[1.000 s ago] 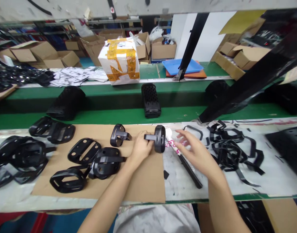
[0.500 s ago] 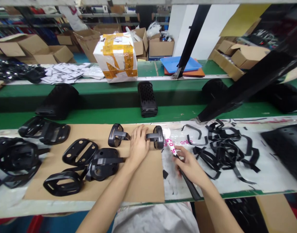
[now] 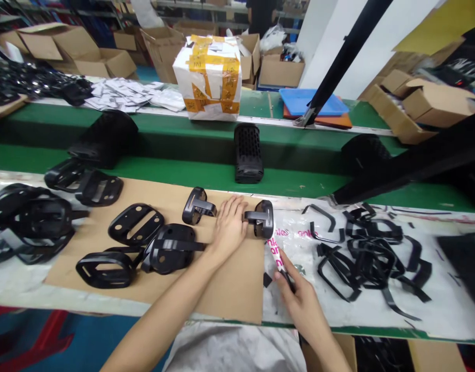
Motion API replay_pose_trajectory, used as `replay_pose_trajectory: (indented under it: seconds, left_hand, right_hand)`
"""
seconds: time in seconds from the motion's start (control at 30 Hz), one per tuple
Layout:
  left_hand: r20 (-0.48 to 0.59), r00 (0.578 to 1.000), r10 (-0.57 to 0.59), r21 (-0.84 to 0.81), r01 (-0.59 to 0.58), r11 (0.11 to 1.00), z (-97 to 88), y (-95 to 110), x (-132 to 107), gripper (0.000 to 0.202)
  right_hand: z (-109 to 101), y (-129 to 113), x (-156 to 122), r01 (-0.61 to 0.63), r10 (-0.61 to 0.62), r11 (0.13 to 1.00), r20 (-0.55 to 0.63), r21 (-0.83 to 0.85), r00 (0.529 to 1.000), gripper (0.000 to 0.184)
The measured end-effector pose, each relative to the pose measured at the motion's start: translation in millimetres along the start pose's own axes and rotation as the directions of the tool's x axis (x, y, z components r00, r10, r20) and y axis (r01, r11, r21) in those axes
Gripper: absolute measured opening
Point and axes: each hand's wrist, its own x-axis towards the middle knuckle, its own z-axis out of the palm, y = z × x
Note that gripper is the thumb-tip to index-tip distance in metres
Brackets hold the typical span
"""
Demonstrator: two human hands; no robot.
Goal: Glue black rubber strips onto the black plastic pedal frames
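Observation:
My left hand [image 3: 229, 227] lies over the middle of a black plastic bracket [image 3: 263, 219], fingers side by side and curved over it. Its two looped ends stick out on either side of the hand; what the palm covers is hidden. In my right hand [image 3: 299, 289] is a slim stick-like tool [image 3: 275, 254] with a black handle and a white upper part with pink lettering. The tool's upper end is close to the bracket's right loop; I cannot tell whether they touch. A brown cardboard sheet [image 3: 237, 294] lies under the bracket.
Several black plastic brackets [image 3: 136, 225] lie on the sheet and to its left. A heap of black strips [image 3: 377, 258] is on the right. At the back are a black perforated case [image 3: 248, 152], a taped white box [image 3: 208, 80], a blue tray [image 3: 315, 101] and a dark post [image 3: 346, 57].
The head view has shifted. My right hand has brought the tool lower and nearer the bracket's right end, and its long black handle is now mostly hidden. My left hand stays on the bracket.

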Motion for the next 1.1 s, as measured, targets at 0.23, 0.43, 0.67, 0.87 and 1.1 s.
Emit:
replay_pose_trajectory:
  seconds: [0.23, 0.43, 0.67, 0.87, 1.1]
  left_hand:
    - [0.014, 1.000, -0.006, -0.005, 0.006, 1.000, -1.6, 0, 0, 0.056]
    - [0.019, 1.000, -0.009, -0.006, 0.009, 1.000, -2.6, 1, 0, 0.056]
    - [0.013, 1.000, -0.012, -0.015, 0.012, 1.000, -0.4, 0, 0, 0.056]
    - [0.012, 1.000, -0.009, -0.011, 0.009, 1.000, -0.2, 0, 1, 0.054]
    - [0.006, 1.000, -0.009, -0.008, 0.009, 1.000, -1.1, 1, 2, 0.052]
  right_hand:
    - [-7, -12, 8, 0.068, -0.067, 0.997, 0.026, -0.037, 0.997, 0.065]
    - [-4, -10, 7, -0.033, 0.032, 0.998, 0.008, 0.062, 0.999, 0.072]
    - [1, -11, 1, -0.146, 0.131, 0.965, 0.080, 0.220, 0.988, 0.074]
    - [-7, -11, -1, 0.038, -0.040, 0.999, -0.160, -0.017, 0.986, 0.063]
    - [-12, -3, -5, -0.217, 0.231, 0.962, -0.068, 0.165, 0.971, 0.083]
